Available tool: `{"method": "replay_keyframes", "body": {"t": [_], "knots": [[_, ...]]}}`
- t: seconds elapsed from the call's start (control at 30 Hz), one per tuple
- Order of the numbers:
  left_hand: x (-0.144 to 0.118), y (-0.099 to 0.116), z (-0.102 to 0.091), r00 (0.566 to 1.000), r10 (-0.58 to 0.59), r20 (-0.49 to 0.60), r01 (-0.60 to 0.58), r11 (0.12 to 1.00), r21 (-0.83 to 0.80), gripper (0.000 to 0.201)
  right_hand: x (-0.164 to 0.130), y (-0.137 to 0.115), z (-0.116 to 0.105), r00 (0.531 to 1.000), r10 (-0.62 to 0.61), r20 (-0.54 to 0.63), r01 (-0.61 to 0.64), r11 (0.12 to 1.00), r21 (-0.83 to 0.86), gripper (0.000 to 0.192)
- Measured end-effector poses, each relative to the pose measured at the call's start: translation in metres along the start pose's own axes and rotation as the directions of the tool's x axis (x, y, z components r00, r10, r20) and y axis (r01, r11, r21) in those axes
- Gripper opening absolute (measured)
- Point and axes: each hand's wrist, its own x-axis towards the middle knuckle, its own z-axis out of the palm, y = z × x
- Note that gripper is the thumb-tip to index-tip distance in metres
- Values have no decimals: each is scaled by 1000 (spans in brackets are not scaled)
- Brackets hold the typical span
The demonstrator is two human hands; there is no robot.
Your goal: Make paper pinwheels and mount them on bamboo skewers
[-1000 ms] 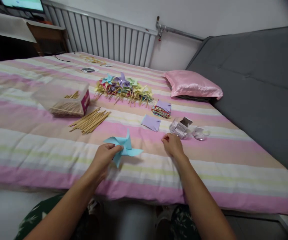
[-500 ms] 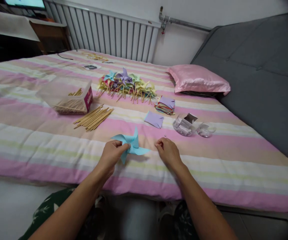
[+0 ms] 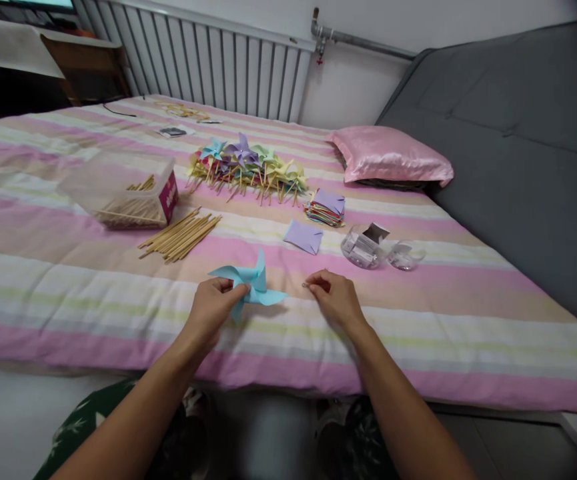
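Note:
My left hand (image 3: 214,308) pinches a light-blue paper pinwheel (image 3: 258,288) near its centre, thumb on top, just above the striped bedspread. The pinwheel's blades are folded inward and no stick shows on it. To its right, my right hand (image 3: 335,298) is closed in a pinch. A tiny shiny pin (image 3: 305,285) sticks out from its thumb and fingertips, pointing toward the pinwheel; its exact shape is too small to make out. Beyond the hands lie a purple cut paper square (image 3: 303,237) and a stack of coloured paper squares (image 3: 325,208).
Wooden sticks (image 3: 181,237) lie at left beside a clear plastic box (image 3: 118,180) holding more sticks. Finished pinwheels (image 3: 245,167) are heaped farther back. Small clear containers (image 3: 362,247) stand at right. A pink pillow (image 3: 393,155) rests by the grey headboard (image 3: 508,133).
The view has shifted slightly right. My right hand has turned a little, and the tiny pin now shows at its fingertips. My left hand keeps hold of the pinwheel.

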Motion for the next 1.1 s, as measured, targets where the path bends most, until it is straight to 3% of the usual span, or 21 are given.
{"method": "replay_keyframes", "body": {"t": [0.63, 1.1], "knots": [[-2, 3, 1, 1000, 5, 2, -5, 1000, -17, 20, -2, -6, 11, 998, -60, 30, 66, 953, -294, 16], [-3, 0, 0, 1000, 4, 11, -4, 1000, -18, 20, 9, -3, 19, 1000, 27, 16, -21, 956, -291, 17]]}}
